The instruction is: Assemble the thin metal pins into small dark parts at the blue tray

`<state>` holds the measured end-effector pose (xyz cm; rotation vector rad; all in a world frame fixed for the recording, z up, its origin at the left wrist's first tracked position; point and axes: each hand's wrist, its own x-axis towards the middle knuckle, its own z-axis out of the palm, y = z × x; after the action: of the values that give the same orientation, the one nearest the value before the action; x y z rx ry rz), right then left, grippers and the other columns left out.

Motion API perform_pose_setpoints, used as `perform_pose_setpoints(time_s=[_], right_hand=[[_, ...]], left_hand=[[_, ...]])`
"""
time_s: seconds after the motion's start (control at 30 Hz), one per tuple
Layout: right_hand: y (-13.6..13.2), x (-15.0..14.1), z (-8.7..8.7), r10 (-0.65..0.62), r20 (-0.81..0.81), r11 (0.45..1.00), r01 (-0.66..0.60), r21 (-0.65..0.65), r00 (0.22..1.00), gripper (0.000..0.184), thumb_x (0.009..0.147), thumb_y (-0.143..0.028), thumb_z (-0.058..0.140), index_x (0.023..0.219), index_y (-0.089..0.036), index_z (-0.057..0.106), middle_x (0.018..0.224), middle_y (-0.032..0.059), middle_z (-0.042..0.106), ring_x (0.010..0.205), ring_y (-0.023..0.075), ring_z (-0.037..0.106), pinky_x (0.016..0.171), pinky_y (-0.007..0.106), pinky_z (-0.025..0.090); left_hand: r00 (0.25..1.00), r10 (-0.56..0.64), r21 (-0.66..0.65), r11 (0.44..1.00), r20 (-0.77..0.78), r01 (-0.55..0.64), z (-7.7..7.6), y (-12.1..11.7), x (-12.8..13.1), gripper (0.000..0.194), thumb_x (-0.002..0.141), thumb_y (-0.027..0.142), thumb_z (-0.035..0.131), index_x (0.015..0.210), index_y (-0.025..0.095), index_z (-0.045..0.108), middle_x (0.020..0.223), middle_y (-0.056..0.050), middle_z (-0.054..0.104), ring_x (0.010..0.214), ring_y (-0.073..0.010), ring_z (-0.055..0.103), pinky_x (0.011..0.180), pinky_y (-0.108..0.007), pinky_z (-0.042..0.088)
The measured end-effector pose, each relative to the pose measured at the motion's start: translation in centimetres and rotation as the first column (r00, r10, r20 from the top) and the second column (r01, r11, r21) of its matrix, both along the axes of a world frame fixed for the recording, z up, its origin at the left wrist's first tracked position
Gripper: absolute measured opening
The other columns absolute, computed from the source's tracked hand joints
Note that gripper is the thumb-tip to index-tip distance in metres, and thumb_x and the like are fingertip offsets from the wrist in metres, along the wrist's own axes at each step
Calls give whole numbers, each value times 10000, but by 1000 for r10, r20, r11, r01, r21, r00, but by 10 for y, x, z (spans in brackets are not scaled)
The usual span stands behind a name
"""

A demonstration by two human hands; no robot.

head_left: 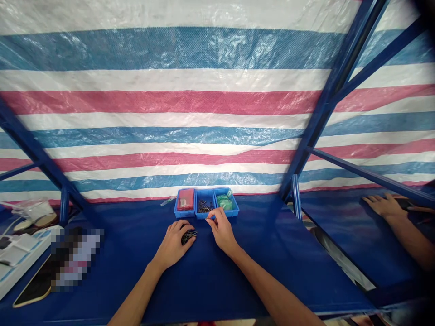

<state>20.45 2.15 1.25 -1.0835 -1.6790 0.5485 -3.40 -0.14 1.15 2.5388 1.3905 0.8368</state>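
My left hand (176, 240) rests on the blue tabletop, its fingers curled around a small heap of dark screws (189, 236). The screws show between thumb and fingers, pointing to the right. Just in front of the blue bins, my right hand (220, 228) pinches with thumb and forefinger; whatever is at the fingertips is too small to make out. Beyond the hands stands a row of blue bins: the left bin (176, 213) holds red packets (186, 199), the middle bin (201, 216) holds dark screws (205, 206), and the right bin (234, 213) holds green packets (224, 202).
A clear strip (167, 201) lies left of the bins. At the left are a phone (34, 280) and a white power strip (30, 253). Blue metal posts (307, 131) flank the bench before a striped sheet (190, 102). Another person's hand (385, 204) is at the right.
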Motion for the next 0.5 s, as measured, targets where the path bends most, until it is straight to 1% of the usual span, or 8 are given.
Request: perform_pose_setpoints(time_s=[0.17, 0.3, 0.33, 0.43, 0.5], right_hand=[[1, -1, -1, 57, -19, 998, -58, -17, 998, 69, 1005, -205, 553, 994, -251, 603, 983, 5, 634, 686, 164, 590, 732, 300, 485], [2, -1, -4, 95, -26, 994, -97, -47, 995, 102, 1028, -218, 529, 1017, -253, 625, 963, -6, 646, 612, 144, 561, 714, 294, 491], [2, -1, -4, 93, -23, 995, -94, -40, 995, 108, 1033, -219, 525, 1022, -252, 628, 976, 0, 650, 632, 148, 571, 724, 294, 493], [1, 0, -3, 75, 5, 997, -76, 5, 997, 109, 1034, -211, 532, 1033, -248, 635, 1019, 22, 652, 787, 181, 617, 793, 301, 496], [1, 0, -2, 73, 30, 997, -73, 25, 997, 106, 1029, -202, 542, 1027, -247, 639, 1024, 27, 641, 862, 194, 621, 821, 305, 490]], left_hand=[[1000, -8, -11, 1000, 1, 8, 0, 0, 0, 225, 1030, 363, 637, 1247, 317, 678, 1322, -52, 629, 1216, -287, 607, 1054, -497, 504], [1000, -16, -13, 1000, 8, 17, 0, 0, 0, 224, 1038, 366, 623, 1251, 319, 673, 1312, -56, 629, 1202, -285, 610, 1043, -494, 510], [1000, -18, -14, 1000, 9, 18, 0, 0, 0, 222, 1039, 366, 621, 1249, 318, 673, 1310, -56, 629, 1199, -284, 610, 1040, -493, 511], [1000, -18, -21, 1000, 10, 19, 0, 0, 0, 222, 1040, 368, 620, 1249, 313, 670, 1312, -57, 625, 1199, -283, 606, 1045, -493, 505], [1000, -18, -20, 1000, 12, 18, 0, 0, 0, 224, 1039, 367, 622, 1249, 309, 671, 1312, -58, 624, 1198, -282, 605, 1044, -493, 505]])
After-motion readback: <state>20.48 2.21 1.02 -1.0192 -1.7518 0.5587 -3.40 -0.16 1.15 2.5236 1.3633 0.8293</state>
